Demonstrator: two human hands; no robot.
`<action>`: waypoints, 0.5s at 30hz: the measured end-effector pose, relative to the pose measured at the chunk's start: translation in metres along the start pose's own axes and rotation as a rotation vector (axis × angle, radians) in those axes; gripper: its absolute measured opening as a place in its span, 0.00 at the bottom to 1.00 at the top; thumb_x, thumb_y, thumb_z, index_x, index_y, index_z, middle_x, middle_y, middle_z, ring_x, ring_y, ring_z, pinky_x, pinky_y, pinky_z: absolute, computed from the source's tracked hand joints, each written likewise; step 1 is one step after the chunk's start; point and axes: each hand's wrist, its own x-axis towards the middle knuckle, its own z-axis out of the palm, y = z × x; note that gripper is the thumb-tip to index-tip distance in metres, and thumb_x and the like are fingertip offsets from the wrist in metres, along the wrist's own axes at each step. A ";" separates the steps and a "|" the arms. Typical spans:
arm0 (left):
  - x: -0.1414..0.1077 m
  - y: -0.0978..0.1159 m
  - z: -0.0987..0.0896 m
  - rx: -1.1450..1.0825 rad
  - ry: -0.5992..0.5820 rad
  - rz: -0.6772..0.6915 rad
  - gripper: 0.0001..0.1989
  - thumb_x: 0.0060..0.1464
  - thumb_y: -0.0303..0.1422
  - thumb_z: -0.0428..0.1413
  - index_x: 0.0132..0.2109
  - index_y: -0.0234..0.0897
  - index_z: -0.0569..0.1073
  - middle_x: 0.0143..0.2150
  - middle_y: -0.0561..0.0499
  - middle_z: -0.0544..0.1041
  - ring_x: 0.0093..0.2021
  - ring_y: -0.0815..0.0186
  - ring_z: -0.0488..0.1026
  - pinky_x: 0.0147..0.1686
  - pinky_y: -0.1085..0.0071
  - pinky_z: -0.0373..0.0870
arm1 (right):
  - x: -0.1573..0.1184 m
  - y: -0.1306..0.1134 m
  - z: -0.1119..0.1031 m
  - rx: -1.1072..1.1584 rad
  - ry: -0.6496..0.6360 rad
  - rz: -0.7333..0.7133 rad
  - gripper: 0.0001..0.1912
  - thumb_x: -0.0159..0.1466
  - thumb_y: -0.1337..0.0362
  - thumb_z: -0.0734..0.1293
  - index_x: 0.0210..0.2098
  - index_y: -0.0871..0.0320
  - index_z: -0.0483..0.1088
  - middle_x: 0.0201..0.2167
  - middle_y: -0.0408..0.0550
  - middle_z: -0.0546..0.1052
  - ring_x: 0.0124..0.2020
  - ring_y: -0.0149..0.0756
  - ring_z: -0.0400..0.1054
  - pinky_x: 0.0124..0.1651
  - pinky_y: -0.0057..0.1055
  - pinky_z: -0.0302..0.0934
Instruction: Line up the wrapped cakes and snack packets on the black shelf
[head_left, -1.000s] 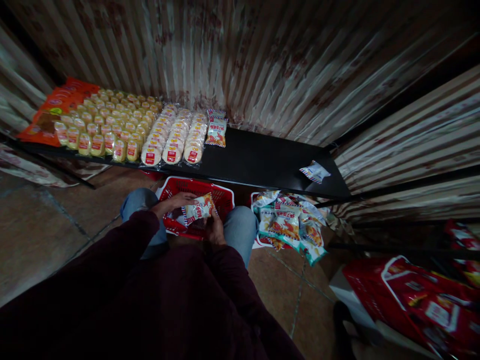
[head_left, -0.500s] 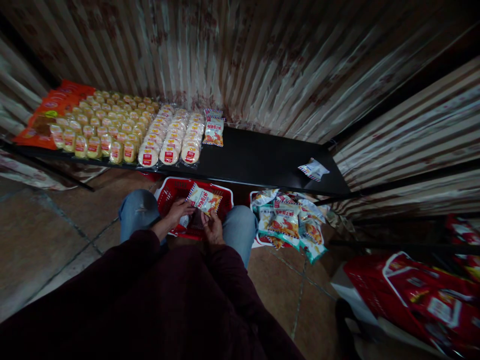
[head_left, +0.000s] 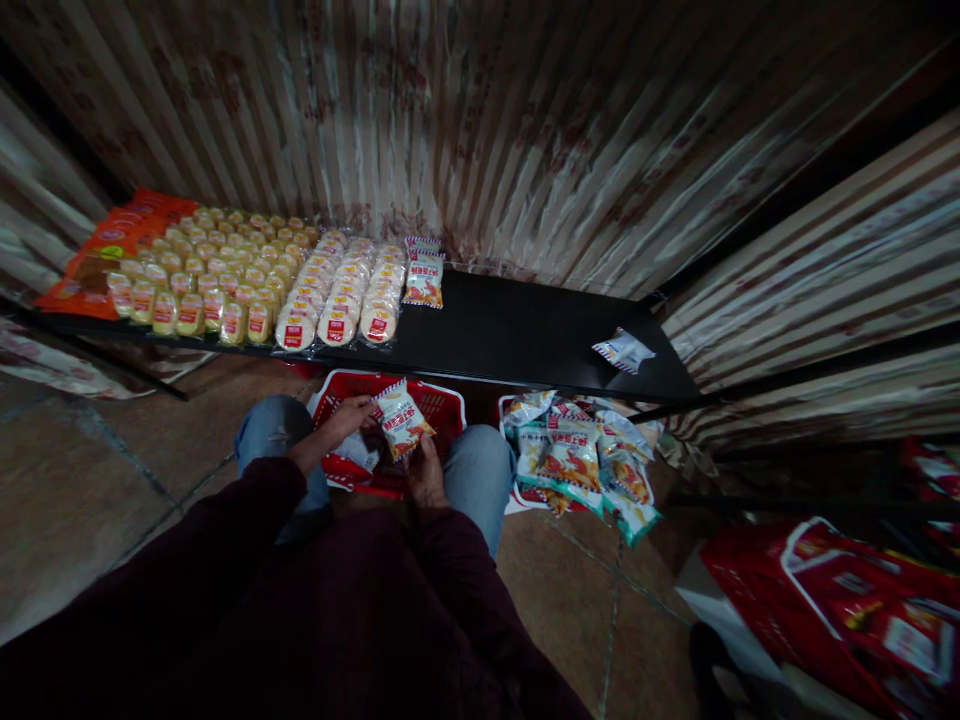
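Shelf (head_left: 517,330) crosses mid-frame, curtain (head_left: 390,130) behind. On it, left to right: large bag (head_left: 116,245), wrapped cakes (head_left: 214,280), round wrapped snacks (head_left: 337,320), paired packets (head_left: 424,280), lone packet (head_left: 625,350). In front, centre: basket (head_left: 444,405) between knees (head_left: 484,470), held packet (head_left: 403,418) above. Right of that: second basket (head_left: 519,496), heaped packets (head_left: 574,450) inside. Packaged goods (head_left: 847,605) lower right.

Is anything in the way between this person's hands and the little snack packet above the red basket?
Nothing visible is: the left hand meets the snack packet at its left edge, the right hand at its lower right corner.
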 end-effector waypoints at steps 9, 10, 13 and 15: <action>0.012 0.001 0.010 -0.128 0.082 0.127 0.16 0.40 0.43 0.61 0.31 0.34 0.74 0.27 0.51 0.76 0.28 0.67 0.71 0.29 0.72 0.68 | 0.004 0.002 0.000 0.035 0.032 -0.029 0.12 0.53 0.62 0.70 0.37 0.54 0.71 0.34 0.40 0.79 0.33 0.29 0.73 0.35 0.25 0.68; 0.012 0.002 0.011 -0.138 0.091 0.133 0.16 0.39 0.43 0.61 0.31 0.34 0.74 0.27 0.51 0.76 0.27 0.67 0.71 0.29 0.72 0.67 | 0.004 0.002 0.001 0.049 0.036 -0.027 0.12 0.53 0.62 0.70 0.37 0.54 0.71 0.34 0.40 0.79 0.33 0.29 0.73 0.35 0.25 0.68; 0.013 0.007 0.013 -0.117 0.129 0.158 0.15 0.40 0.43 0.59 0.30 0.34 0.73 0.24 0.52 0.74 0.24 0.69 0.69 0.26 0.73 0.65 | 0.004 0.004 0.000 0.063 0.051 -0.031 0.10 0.51 0.64 0.71 0.34 0.55 0.72 0.31 0.40 0.78 0.31 0.30 0.72 0.32 0.25 0.67; 0.014 0.012 0.012 -0.076 0.149 0.192 0.14 0.42 0.43 0.57 0.29 0.34 0.73 0.23 0.54 0.73 0.23 0.69 0.67 0.25 0.74 0.63 | 0.005 0.005 -0.002 0.037 0.057 -0.036 0.09 0.50 0.64 0.72 0.31 0.56 0.71 0.28 0.40 0.77 0.28 0.29 0.70 0.30 0.25 0.65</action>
